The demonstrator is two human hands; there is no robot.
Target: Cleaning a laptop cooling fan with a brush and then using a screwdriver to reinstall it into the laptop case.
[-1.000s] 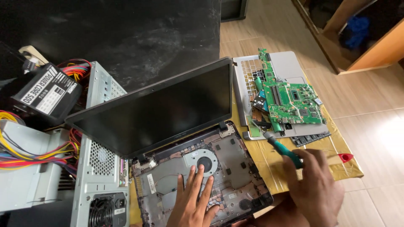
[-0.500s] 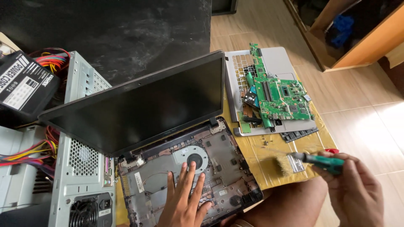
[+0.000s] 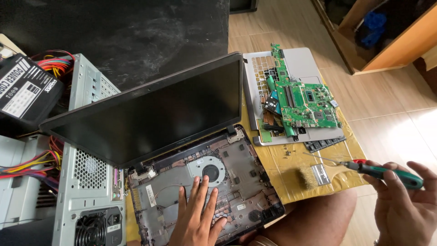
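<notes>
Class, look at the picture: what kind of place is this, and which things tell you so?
Probably an informal computer repair spot on a floor: an opened laptop, a loose green motherboard, and a desktop case with a power supply.

Small counter (image 3: 291,175) wrapped in yellow tape, bearing an opened laptop base (image 3: 236,182), a silver keyboard shell (image 3: 309,64), a loose memory stick (image 3: 324,144), a small brush (image 3: 308,176), tiny screws (image 3: 287,150). Beside it, tiled floor (image 3: 391,123).
</notes>
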